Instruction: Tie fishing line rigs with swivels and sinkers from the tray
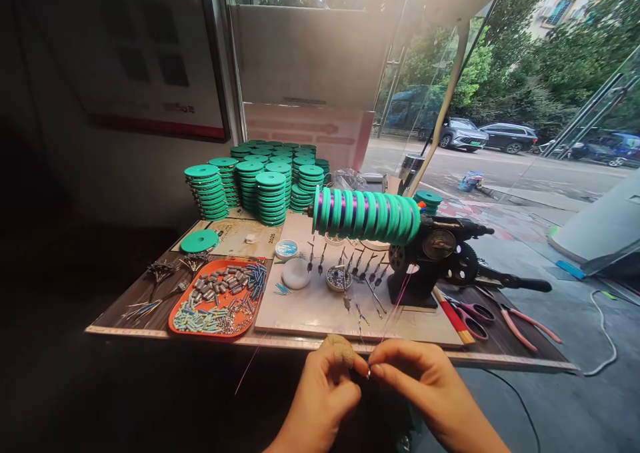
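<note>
My left hand (327, 388), with a tan wrap around one finger, is closed in a pinch near the table's front edge. Facing it, my right hand (427, 385) also pinches, thumb against forefinger. Their fingertips meet at a small shiny metal piece (369, 372), too small to name exactly. Thin purple line (400, 300) runs down towards the fingers from the hand-cranked winder (440, 243). A row of green foam spools (367, 214) wound with purple line sits on the winder's shaft. Several small rigs with dark weights (357, 263) hang below it.
An orange tray (180, 330) holds metal cylinders and small coloured parts. Stacked green spools (271, 200) stand behind it. A dish of beads (339, 278) and a white disc (296, 274) lie on the board. Scissors (473, 320) and pink-handled pliers (523, 323) rest at right.
</note>
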Motion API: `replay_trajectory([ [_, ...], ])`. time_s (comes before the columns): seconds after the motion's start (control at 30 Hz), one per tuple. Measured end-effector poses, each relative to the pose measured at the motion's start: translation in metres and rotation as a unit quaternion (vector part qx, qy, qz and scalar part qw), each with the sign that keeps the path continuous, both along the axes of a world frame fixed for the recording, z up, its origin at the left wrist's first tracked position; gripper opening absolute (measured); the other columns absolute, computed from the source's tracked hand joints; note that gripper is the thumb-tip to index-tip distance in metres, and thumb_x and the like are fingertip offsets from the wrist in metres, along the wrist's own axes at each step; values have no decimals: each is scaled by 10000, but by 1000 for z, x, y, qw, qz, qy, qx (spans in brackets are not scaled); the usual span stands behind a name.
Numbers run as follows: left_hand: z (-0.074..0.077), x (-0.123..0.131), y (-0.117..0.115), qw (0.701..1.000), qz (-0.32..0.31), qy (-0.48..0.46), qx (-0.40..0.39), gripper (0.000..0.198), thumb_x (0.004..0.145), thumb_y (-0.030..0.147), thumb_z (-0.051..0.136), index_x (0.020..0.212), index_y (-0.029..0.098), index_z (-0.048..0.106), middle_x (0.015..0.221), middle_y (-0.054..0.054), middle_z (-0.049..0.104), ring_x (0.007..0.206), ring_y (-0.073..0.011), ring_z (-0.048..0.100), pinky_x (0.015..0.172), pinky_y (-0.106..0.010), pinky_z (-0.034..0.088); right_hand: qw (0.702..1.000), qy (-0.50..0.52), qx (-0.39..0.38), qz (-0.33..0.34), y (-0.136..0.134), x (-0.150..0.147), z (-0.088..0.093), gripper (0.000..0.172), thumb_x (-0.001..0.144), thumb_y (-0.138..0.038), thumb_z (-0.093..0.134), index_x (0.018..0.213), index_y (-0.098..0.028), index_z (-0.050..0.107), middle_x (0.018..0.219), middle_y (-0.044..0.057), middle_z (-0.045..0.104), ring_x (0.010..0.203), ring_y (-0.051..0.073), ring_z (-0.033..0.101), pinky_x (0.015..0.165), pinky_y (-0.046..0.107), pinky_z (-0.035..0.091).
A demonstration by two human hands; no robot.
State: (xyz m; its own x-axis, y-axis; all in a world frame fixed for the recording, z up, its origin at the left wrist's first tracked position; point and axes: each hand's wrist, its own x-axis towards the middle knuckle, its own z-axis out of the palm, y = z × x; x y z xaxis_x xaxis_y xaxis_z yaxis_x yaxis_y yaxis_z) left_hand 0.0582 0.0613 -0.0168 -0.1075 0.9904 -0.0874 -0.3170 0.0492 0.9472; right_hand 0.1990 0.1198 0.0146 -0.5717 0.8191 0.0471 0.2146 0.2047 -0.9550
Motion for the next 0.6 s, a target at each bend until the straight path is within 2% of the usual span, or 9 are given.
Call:
replay_trajectory([
  [0.23,2,0,0,1000,5,7,18,189,521,74,465,627,158,598,673,14,411,547,-87,334,461,-209,208,998,-37,-31,48,6,-1,12,184,746,-310,581,665,-152,629,612,-5,593,593,112,526,547,199,403],
  [0.43,11,-2,-2,1000,-5,20,1,168,532,75,477,626,159,587,701,6,415,612,-112,362,504,-220,249,994,-79,54,58,5,-3,21,142,749,-235,560,663,-171,653,634,-4,648,617,135,589,575,214,442],
  [0.6,7,-2,-1,1000,-6,25,10,173,532,69,466,629,158,579,703,10,418,588,-101,353,482,-218,236,984,-114,107,82,7,-5,26,143,748,-134,554,663,-182,658,632,-25,663,603,121,605,571,198,434],
])
